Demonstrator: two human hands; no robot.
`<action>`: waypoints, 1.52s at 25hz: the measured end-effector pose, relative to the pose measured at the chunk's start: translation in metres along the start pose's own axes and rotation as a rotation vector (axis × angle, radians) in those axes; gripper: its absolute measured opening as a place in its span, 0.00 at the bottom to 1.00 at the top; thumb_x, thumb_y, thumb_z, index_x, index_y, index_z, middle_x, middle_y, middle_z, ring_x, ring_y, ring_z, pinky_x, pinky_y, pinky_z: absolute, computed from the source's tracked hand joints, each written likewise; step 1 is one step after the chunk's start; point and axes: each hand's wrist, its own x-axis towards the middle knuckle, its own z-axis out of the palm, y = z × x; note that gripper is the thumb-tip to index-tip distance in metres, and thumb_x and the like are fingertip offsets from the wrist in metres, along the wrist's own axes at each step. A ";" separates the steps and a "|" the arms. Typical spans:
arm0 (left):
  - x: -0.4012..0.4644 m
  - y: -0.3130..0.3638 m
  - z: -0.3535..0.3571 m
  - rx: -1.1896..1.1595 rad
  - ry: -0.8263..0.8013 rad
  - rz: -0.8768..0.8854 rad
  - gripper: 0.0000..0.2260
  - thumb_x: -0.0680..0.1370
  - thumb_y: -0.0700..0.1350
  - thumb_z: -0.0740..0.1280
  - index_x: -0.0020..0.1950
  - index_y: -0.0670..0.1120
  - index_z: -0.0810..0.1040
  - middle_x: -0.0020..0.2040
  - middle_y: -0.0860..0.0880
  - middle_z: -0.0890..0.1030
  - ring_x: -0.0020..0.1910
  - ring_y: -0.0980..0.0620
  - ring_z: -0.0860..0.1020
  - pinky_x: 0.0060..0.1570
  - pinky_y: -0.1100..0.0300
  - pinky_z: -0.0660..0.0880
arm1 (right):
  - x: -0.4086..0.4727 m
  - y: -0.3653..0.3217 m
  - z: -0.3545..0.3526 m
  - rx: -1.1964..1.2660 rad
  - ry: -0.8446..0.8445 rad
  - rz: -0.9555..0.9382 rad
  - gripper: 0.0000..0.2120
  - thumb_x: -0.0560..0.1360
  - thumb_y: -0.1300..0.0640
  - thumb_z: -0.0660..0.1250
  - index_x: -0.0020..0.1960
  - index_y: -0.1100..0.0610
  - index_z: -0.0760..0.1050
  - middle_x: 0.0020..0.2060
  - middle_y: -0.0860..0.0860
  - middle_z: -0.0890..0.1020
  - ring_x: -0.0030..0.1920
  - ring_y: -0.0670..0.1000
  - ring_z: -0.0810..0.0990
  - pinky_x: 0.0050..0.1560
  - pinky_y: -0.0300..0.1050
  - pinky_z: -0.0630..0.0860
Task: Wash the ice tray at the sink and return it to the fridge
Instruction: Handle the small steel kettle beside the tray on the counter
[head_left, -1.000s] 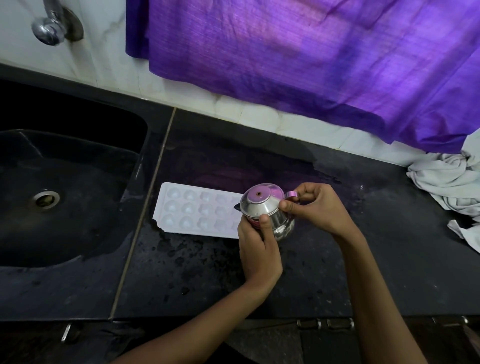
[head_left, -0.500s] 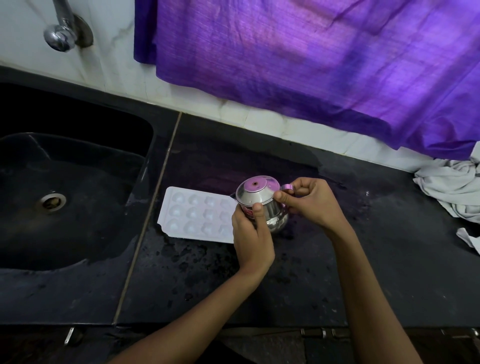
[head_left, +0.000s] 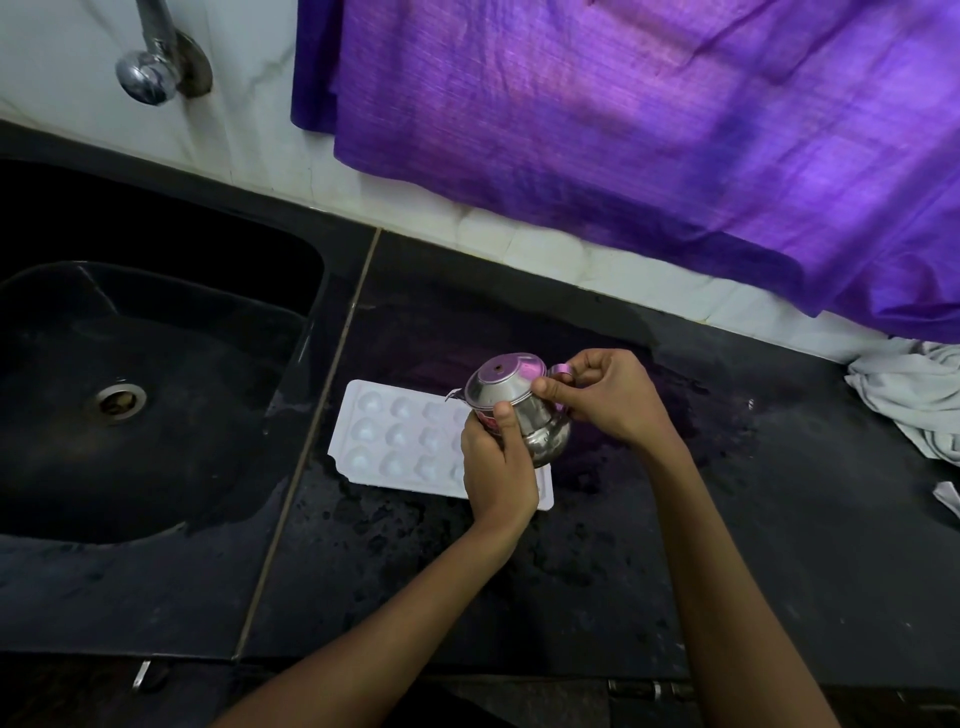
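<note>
Left hand (head_left: 496, 467) wraps the steel pot (head_left: 514, 408), right hand (head_left: 602, 395) pinches its handle, tilted over the white ice tray (head_left: 395, 441); contents unseen.

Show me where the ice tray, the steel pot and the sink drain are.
ice tray (head_left: 395, 441): head view, on its moulded cups.
steel pot (head_left: 506, 384): head view, on its domed lid.
sink drain (head_left: 120, 399): head view, on its metal ring.

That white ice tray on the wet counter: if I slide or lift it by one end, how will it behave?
The ice tray looks like thin plastic, so probably light and a bit bendy when lifted by one end. The counter under it is wet, so it would likely slide easily and feel slippery.
</note>
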 end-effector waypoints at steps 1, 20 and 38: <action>0.001 0.000 0.000 -0.003 0.002 -0.004 0.16 0.79 0.61 0.51 0.54 0.51 0.70 0.56 0.48 0.78 0.54 0.50 0.78 0.57 0.47 0.74 | 0.001 -0.001 0.000 -0.008 -0.003 0.001 0.31 0.48 0.28 0.71 0.36 0.53 0.78 0.31 0.52 0.84 0.37 0.51 0.84 0.46 0.60 0.80; 0.000 0.012 -0.001 -0.009 -0.009 -0.023 0.17 0.80 0.58 0.51 0.55 0.48 0.70 0.55 0.48 0.79 0.52 0.52 0.78 0.54 0.54 0.74 | 0.005 -0.001 -0.002 0.004 -0.028 0.006 0.32 0.48 0.28 0.71 0.37 0.55 0.78 0.32 0.53 0.85 0.38 0.53 0.85 0.47 0.60 0.80; -0.009 0.018 -0.001 -0.002 0.055 0.177 0.22 0.79 0.57 0.54 0.64 0.44 0.70 0.58 0.49 0.75 0.55 0.53 0.76 0.48 0.66 0.70 | -0.008 -0.004 -0.006 0.244 0.019 -0.039 0.10 0.66 0.58 0.75 0.37 0.61 0.75 0.26 0.48 0.82 0.29 0.42 0.81 0.33 0.35 0.78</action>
